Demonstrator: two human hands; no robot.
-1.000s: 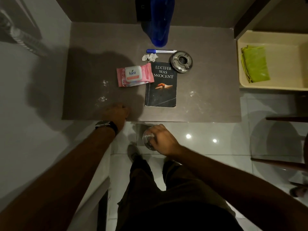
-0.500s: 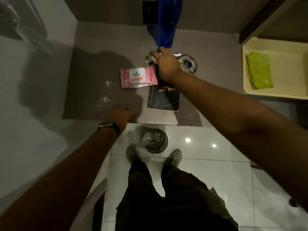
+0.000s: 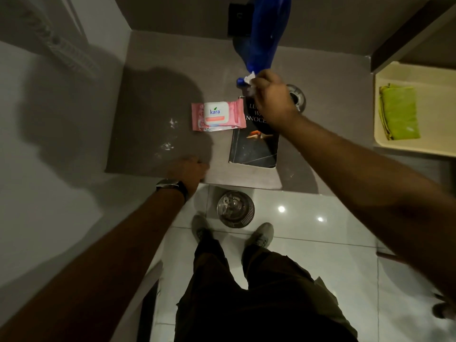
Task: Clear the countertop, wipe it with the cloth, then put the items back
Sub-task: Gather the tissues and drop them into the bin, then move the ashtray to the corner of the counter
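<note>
My right hand [image 3: 270, 99] hovers over the top of a dark book [image 3: 254, 144] on the grey countertop [image 3: 153, 99], its fingers closed on a crumpled white tissue [image 3: 249, 79]. A pink pack of wipes [image 3: 218, 116] lies left of the book. A metal ashtray [image 3: 297, 97] peeks out behind my right hand. A blue bottle [image 3: 265, 33] stands at the back. The pen is hidden by my hand. My left hand [image 3: 188, 171] rests curled on the counter's front edge, holding nothing. A green cloth [image 3: 398, 112] lies in a cream tray [image 3: 419, 75] to the right.
White smudges [image 3: 170, 134] mark the counter left of the wipes. A round metal bin [image 3: 235, 209] with a clear liner stands on the tiled floor just under the counter edge, in front of my feet. A wall runs along the left.
My right hand left the bin on the floor, reached up across the counter to the far side of the book and closed on the crumpled tissue. My left hand stayed on the edge.
</note>
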